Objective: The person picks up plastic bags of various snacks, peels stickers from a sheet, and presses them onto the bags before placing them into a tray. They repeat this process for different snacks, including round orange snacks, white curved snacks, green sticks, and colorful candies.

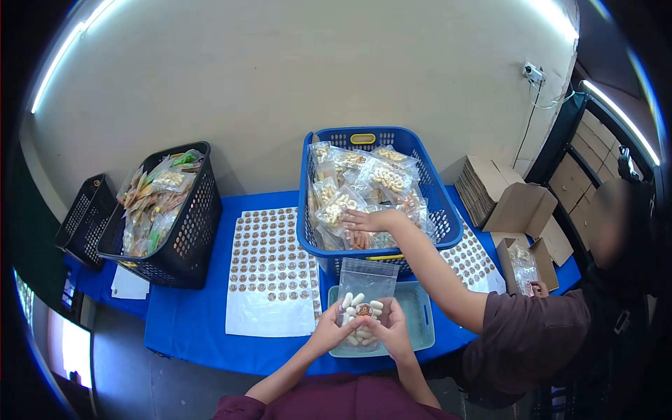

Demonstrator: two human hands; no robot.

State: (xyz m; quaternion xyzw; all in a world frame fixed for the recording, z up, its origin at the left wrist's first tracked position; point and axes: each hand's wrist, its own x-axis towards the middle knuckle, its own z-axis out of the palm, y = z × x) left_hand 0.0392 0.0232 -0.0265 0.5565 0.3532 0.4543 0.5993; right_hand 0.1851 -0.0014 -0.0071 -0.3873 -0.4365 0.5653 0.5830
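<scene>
A clear zip-top plastic bag (369,274) of white oval pieces is held upright in front of me, above a pale green tray (423,315). My left hand (330,332) grips its left side and my right hand (394,330) its right side. Both thumbs press at a round brown sticker (364,309) on the bag's front. Behind the bag, a blue basket (448,234) is heaped with filled clear bags (388,175). To the left on the blue table lie sheets of round stickers (269,252), the nearest sheet partly bare at its lower end.
At right, a co-worker's arm (437,273) reaches into the blue basket; their other hand (539,288) is at an open cardboard box (546,269). Folded cardboard (483,189) stands behind. Black baskets (185,227) stand left, one full of packets. More stickers (467,259) lie right.
</scene>
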